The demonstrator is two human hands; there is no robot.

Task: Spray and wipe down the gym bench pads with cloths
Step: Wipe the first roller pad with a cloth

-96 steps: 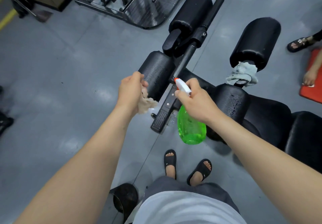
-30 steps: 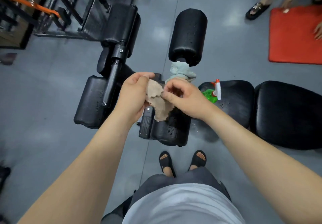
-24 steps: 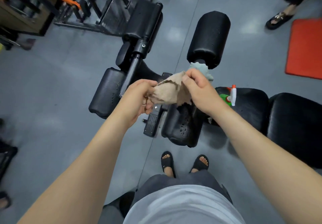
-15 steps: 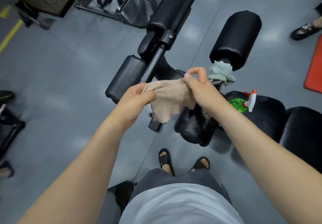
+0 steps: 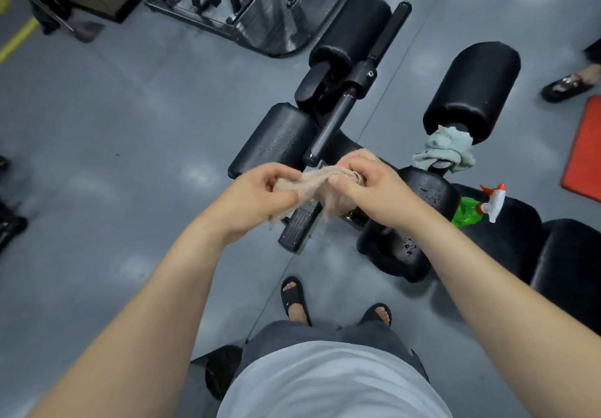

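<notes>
Grey floor [image 5: 113, 131] fills most of the view, with a black machine frame [image 5: 260, 4] at the far edge and a red mat [image 5: 585, 147] at the right edge. The gym bench [image 5: 569, 255] runs in from the right as black seat pads and ends at centre in four black roller pads around a central bar [image 5: 344, 108]. The far-left roller [image 5: 351, 24] and far-right roller [image 5: 474, 85] lie beyond the hands. The near-left roller [image 5: 276, 141] and near-right roller [image 5: 406, 255] carry visible droplets. Above the bench's near end, the left hand [image 5: 257, 196] and right hand [image 5: 367, 190] meet, each with fingers curled and pinching one end of a beige cloth [image 5: 315, 183]. This cloth is bunched and stretched between them, with loose folds hanging below and clear of the pads. A second, pale grey-green cloth [image 5: 445, 152] sits crumpled on the stem at the near end of the far-right roller. A green spray bottle [image 5: 471, 209] with a white trigger head lies on its side on the seat pad, just right of the right hand and touched by neither hand.
</notes>
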